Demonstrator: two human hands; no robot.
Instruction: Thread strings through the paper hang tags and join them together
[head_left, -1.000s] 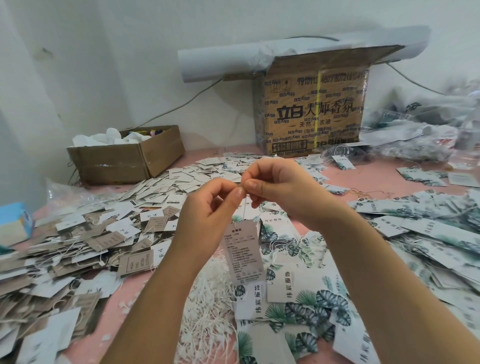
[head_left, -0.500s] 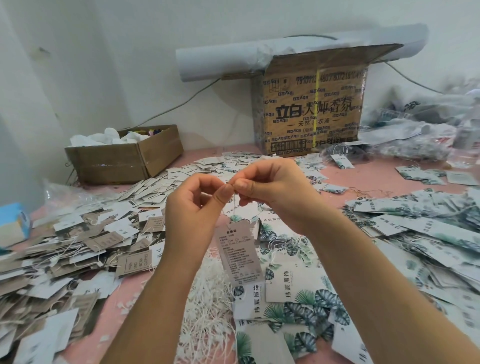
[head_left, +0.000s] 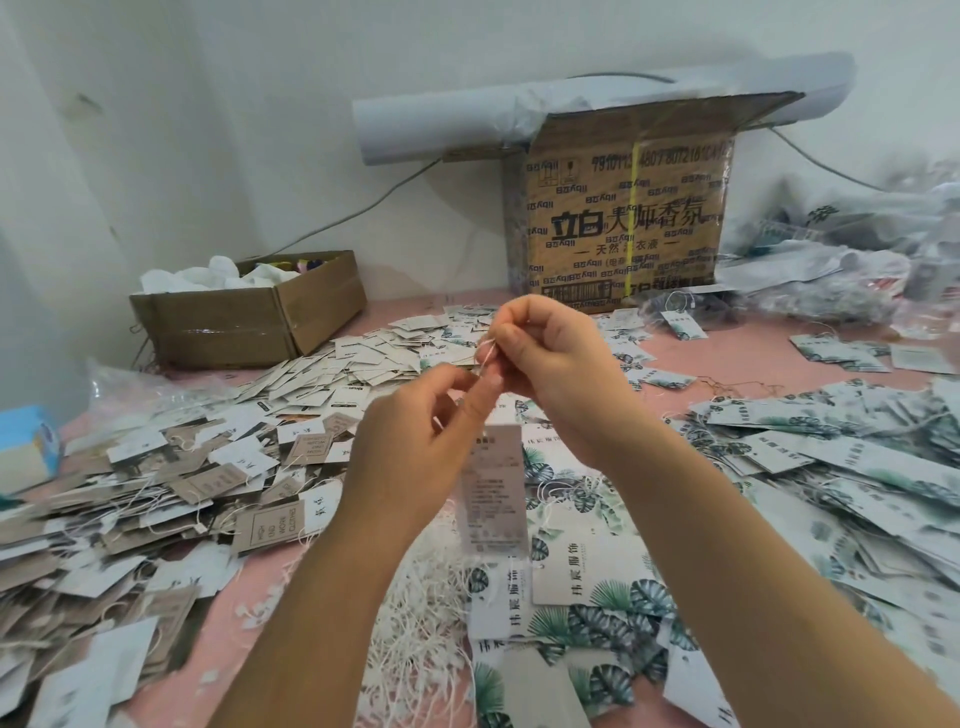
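White string (head_left: 485, 359), pinched by left hand (head_left: 410, 457) and right hand (head_left: 561, 374), tag (head_left: 493, 493) dangling (print blurred)

left hand (head_left: 415, 447) and right hand (head_left: 558, 364) pinching white string (head_left: 486, 357), hang tag (head_left: 493, 499) dangling below, tag piles (head_left: 156, 499) on table (head_left: 727, 358)

one head-worn wide-angle view. faces forward and down over pink table (head_left: 737, 353). very near left hand (head_left: 415, 457) and right hand (head_left: 561, 374), raised mid-frame. reaches back to cardboard box (head_left: 623, 218) and wall (head_left: 260, 104).
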